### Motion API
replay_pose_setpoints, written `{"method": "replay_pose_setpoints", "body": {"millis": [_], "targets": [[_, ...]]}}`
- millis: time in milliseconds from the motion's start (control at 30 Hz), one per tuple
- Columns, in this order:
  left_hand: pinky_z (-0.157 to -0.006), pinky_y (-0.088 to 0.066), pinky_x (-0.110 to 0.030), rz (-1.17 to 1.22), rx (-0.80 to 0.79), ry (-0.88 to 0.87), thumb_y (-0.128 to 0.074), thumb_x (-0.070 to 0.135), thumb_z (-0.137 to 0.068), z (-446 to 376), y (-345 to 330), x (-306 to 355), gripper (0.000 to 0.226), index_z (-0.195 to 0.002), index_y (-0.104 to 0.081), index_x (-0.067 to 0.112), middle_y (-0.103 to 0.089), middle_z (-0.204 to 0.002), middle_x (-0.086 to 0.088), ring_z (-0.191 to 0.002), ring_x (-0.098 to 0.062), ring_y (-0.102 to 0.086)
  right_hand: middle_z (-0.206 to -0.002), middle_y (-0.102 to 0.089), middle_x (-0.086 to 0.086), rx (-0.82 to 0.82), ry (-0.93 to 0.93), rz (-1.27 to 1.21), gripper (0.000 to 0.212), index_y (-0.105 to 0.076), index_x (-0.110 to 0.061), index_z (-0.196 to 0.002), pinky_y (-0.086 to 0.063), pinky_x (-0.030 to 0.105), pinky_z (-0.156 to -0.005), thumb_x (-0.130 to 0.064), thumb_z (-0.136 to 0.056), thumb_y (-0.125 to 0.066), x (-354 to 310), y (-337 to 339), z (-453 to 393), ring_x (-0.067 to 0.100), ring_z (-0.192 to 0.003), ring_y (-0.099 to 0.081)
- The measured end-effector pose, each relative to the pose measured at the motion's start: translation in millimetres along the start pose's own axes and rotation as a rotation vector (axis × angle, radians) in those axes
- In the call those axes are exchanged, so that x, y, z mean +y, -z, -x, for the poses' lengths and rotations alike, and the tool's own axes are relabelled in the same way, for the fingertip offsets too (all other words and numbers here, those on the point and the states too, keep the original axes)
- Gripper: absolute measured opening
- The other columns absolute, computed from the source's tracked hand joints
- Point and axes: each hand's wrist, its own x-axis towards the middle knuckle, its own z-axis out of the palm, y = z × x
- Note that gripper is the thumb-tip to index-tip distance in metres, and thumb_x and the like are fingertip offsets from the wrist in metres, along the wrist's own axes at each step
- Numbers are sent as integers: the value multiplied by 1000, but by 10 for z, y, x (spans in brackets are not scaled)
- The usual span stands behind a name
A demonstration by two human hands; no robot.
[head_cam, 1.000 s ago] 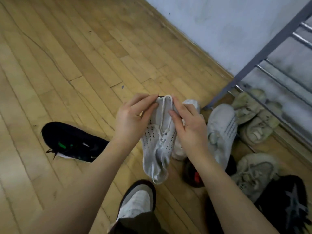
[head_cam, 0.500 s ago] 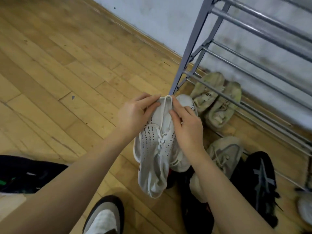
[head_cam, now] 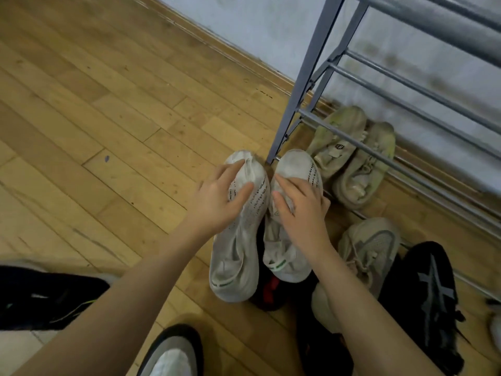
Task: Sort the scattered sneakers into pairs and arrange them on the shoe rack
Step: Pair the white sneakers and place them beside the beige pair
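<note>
Two white knit sneakers hang side by side in front of the grey metal shoe rack's (head_cam: pixel 303 88) corner post. My left hand (head_cam: pixel 217 199) grips the left white sneaker (head_cam: pixel 235 256) near its toe end. My right hand (head_cam: pixel 298 210) grips the right white sneaker (head_cam: pixel 287 251) the same way. Both heels point toward me and show green marks. A pair of beige sneakers (head_cam: pixel 352 164) lies on the floor under the rack's lowest bars.
A grey-beige sneaker (head_cam: pixel 371 251) and a black sneaker with a grey cross (head_cam: pixel 433 294) lie right of my arm. A black-and-red shoe (head_cam: pixel 271 291) sits under the white pair. A black sneaker (head_cam: pixel 46 297) lies far left. A grey-and-black shoe toe (head_cam: pixel 173 354) is at the bottom. Wooden floor stretches left.
The two white sneakers were bunched together between both hands; now they are apart, one in each hand, closer to the rack. The view has turned right toward the rack.
</note>
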Motion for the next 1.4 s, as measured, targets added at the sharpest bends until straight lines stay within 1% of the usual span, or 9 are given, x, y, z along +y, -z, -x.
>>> {"method": "replay_pose_setpoints", "body": {"millis": [233, 433, 567, 667, 800, 967, 1167, 1300, 1400], "targets": [[-107, -25, -46, -191, -174, 2, -30, 72, -78, 561, -65, 138, 71, -143, -16, 46, -25, -149, -1, -133, -28, -32, -140, -44, -3, -7, -57, -52, 48, -56, -32, -128, -26, 49, -106, -53, -90, -36, 173, 47, 771, 26, -128, -33], [-104, -26, -49, -410, -196, -18, -35, 69, -81, 949, -238, 157, 67, -141, -25, 43, -23, -151, -6, -130, -38, -32, -157, -7, -7, -160, -74, 4, 64, -22, -44, -144, -14, 46, -111, -50, -89, -53, 221, 81, 1008, 25, -141, -12], [-105, -24, -56, -592, -310, 21, -39, 77, -74, 1173, -302, 134, 78, -140, -6, 52, -3, -155, -4, -136, -43, -18, -157, 11, 2, -191, -28, 68, 86, -10, -39, -147, -11, 45, -113, -46, -82, -65, 176, -3, 1087, 27, -142, 0], [-98, -35, -53, -588, -310, 63, -52, 65, -79, 1196, -328, 126, 80, -141, -4, 51, -1, -154, -5, -127, -45, -31, -156, 5, 16, -137, -41, 81, 81, -19, -38, -147, -15, 49, -112, -39, -82, -68, 174, -54, 1083, 35, -141, -7], [-87, -46, -45, -380, -205, 26, -60, 50, -81, 1210, -303, 85, 69, -140, -25, 45, -19, -149, -3, -113, -37, -45, -153, -13, 25, -66, 6, 60, 66, -33, -36, -143, -28, 55, -107, -35, -86, -65, 264, -29, 1127, 40, -139, -22], [-78, -49, -51, -311, -13, -80, -65, 41, -80, 1061, -248, 50, 51, -129, -52, 33, -36, -142, -8, -100, -37, -54, -154, -13, 19, 3, 95, 77, 52, -23, -43, -144, -37, 54, -102, -41, -95, -42, 275, 115, 1195, 37, -132, -34], [-71, -51, -53, -571, -105, -148, -65, 40, -81, 950, -353, -38, 56, -133, -45, 35, -35, -143, -15, -108, -49, -46, -155, -10, 15, -26, 87, 359, 65, -19, -47, -144, -32, 56, -98, -30, -92, -54, 355, 42, 1312, 40, -133, -31], [-82, -48, -55, -578, -129, -100, -60, 51, -81, 982, -380, -96, 64, -138, -32, 41, -21, -150, -12, -119, -46, -41, -156, -7, 11, -42, 38, 391, 62, -21, -48, -144, -25, 60, -102, -60, -86, -43, 320, 10, 1250, 46, -136, -21], [-83, -49, -52, -554, -148, -96, -63, 56, -76, 967, -367, -139, 72, -139, -29, 45, -18, -151, -9, -116, -44, -44, -156, -6, 9, -27, 105, 393, 63, -23, -49, -142, -24, 62, -103, -68, -84, -39, 279, -25, 1195, 45, -138, -16]]}}
